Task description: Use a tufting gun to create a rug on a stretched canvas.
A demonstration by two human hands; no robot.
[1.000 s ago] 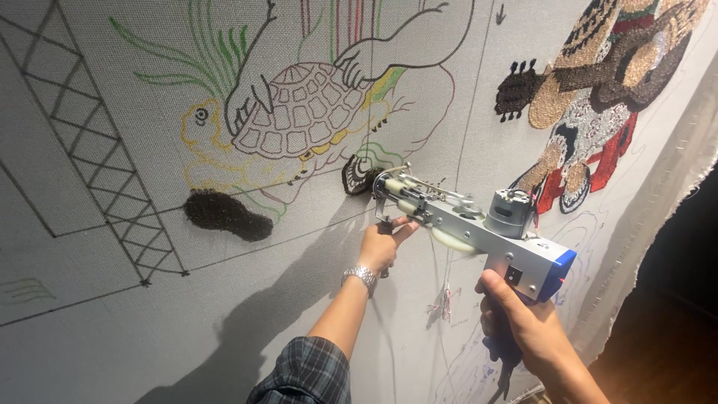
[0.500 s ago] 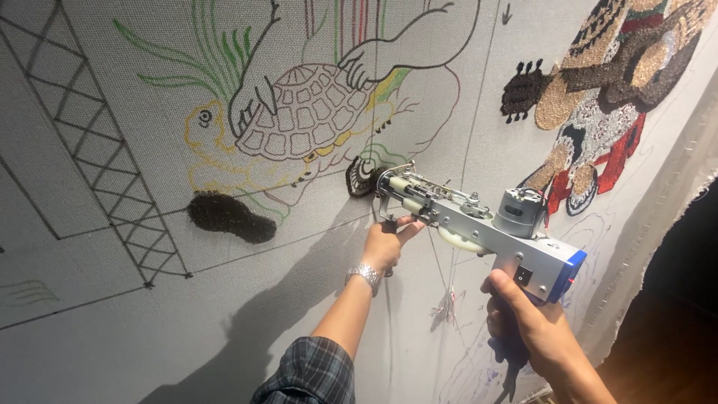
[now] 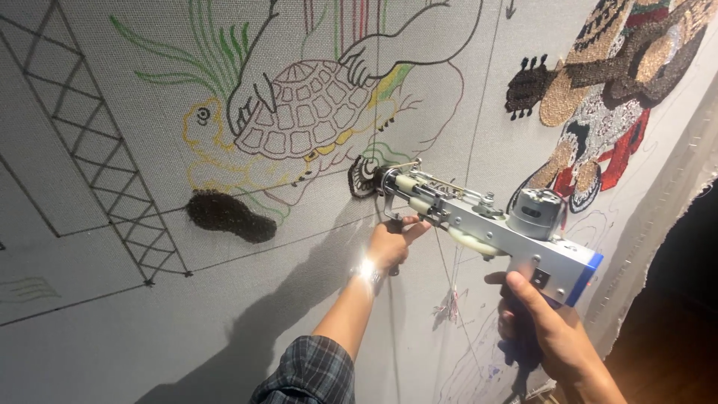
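I see the tufting gun (image 3: 486, 228) at centre right of the frame, its needle tip pressed into the stretched grey backing cloth (image 3: 97, 314) just below the drawn turtle (image 3: 299, 112). My right hand (image 3: 550, 333) wraps closed around the blue grip at lower right; my left hand (image 3: 393, 241) curls its fingers around the front handle. A dark tufted patch (image 3: 228, 215) sits left of centre.

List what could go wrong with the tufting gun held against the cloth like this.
1. The left hand grips the front handle just below the gun's needle end; a slip could bring fingers near the needle.
2. A loose yarn hangs under the gun, between the two hands; it might snag.
3. The right hand carries the rear at arm's length, so the tip could wander off the small dark patch into the cloth.
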